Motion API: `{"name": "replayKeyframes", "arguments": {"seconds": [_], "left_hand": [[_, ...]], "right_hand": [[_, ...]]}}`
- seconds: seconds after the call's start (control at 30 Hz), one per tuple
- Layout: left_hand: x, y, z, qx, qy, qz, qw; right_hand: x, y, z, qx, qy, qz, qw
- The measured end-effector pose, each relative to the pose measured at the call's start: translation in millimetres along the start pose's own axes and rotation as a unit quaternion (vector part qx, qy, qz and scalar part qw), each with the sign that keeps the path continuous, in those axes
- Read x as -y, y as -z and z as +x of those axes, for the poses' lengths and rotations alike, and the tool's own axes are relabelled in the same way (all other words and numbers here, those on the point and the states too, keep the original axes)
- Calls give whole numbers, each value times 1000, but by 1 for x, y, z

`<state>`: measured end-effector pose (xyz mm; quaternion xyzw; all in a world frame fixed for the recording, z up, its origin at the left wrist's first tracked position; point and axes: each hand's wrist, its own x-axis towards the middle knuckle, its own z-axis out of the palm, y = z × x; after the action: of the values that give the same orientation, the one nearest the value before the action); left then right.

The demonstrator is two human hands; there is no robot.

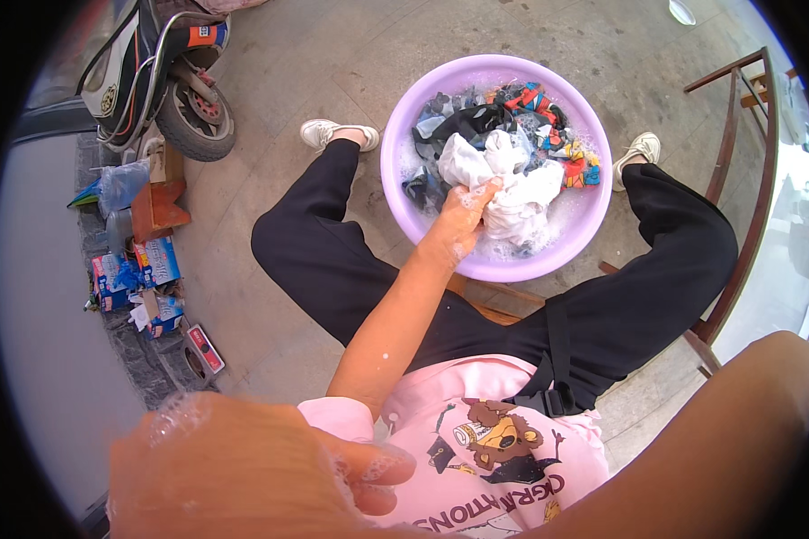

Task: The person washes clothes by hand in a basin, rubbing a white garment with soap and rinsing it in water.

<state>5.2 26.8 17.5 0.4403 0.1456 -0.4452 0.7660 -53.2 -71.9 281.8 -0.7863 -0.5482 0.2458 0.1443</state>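
Note:
A round purple plastic basin (396,222) of sudsy water stands on the floor between my legs. My left hand (468,209) grips a bunched white cloth (522,202) inside it. Dark patterned cloth (468,128) and a multicoloured printed cloth (546,114) lie in the suds behind the white one. My right hand (243,465), coated with foam, is raised close to the camera at the lower left, its forearm crossing in front of my pink shirt. Two of its fingertips show; the palm side is hidden, with no object visible there.
A parked scooter (205,121) stands at the upper left. Below it are an orange-brown block (158,209), blue boxes (156,263) and a red-and-white box (205,347) along the wall. A brown frame (768,168) stands at right. Part of a wooden seat (495,296) shows beneath me.

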Motion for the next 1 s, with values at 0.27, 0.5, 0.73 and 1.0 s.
{"name": "replayKeyframes", "arguments": {"seconds": [0.27,0.5,0.73,1.0], "left_hand": [[9,10,9,29,-41,6,999],[3,13,5,-35,-49,-18,998],[-4,11,13,-55,32,3,998],[-5,-1,12,-33,16,-20,999]], "right_hand": [[19,8,-13,18,19,-13,1000],[2,11,-9,-9,31,17,999],[-4,-2,-32,-46,51,56,996],[-8,7,-40,-71,41,42,996]]}}
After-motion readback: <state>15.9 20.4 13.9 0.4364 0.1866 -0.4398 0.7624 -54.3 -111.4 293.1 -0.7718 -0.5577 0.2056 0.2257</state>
